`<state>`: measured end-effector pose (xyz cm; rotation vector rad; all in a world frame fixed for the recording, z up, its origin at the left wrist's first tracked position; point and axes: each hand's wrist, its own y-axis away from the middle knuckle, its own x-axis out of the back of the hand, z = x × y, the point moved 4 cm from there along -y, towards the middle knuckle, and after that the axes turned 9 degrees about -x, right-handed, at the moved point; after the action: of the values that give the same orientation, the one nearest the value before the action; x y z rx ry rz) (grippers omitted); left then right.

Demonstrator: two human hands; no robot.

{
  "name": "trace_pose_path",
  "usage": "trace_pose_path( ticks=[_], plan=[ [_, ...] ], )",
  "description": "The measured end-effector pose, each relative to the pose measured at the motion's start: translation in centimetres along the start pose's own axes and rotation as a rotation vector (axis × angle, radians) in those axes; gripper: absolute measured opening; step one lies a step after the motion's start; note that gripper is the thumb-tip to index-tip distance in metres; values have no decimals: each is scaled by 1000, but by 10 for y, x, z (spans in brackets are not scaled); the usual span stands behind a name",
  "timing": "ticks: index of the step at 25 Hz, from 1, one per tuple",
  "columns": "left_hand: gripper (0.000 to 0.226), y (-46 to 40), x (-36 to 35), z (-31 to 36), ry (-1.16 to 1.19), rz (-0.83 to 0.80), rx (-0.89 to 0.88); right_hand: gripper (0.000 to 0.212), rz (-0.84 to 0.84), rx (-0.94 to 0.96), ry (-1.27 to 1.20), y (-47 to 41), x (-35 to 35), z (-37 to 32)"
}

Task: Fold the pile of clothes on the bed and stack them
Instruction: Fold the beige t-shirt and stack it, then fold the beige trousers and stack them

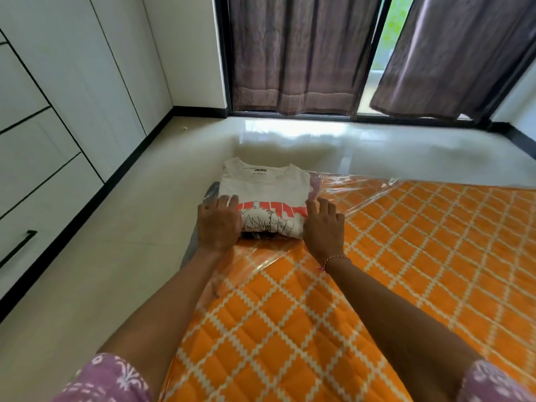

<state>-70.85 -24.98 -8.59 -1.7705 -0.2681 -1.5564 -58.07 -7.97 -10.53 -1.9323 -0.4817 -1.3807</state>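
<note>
A folded white T-shirt with a red and black cartoon print lies on top of a small stack at the far left corner of the bed. Darker and pink folded clothes show under its edges. My left hand rests flat on the shirt's left side, fingers spread over its edge. My right hand lies against the shirt's right side with straight fingers. Both hands flank the stack.
The mattress is orange with a white diamond pattern and wrapped in clear plastic. White wardrobe doors run along the left. A glossy tiled floor lies beyond the bed. Brown curtains hang over a window at the back.
</note>
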Motion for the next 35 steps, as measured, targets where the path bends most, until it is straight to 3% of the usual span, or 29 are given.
trace_pose_path(
  ticks=[4, 9, 20, 31, 35],
  plan=[
    [39, 28, 33, 61, 124, 35, -52, 47, 55, 89, 41, 27, 56, 30],
    [60, 79, 87, 160, 215, -24, -28, 65, 106, 57, 106, 102, 136, 97],
    [61, 163, 174, 381, 418, -4, -236, 50, 174, -111, 296, 247, 295, 285],
    [59, 210, 169, 662, 523, -170, -646, 41, 119, -502, 519, 352, 374, 555],
    [60, 207, 153, 729, 517, -280, -796, 64, 5, -690, 483, 360, 369, 625]
  ],
)
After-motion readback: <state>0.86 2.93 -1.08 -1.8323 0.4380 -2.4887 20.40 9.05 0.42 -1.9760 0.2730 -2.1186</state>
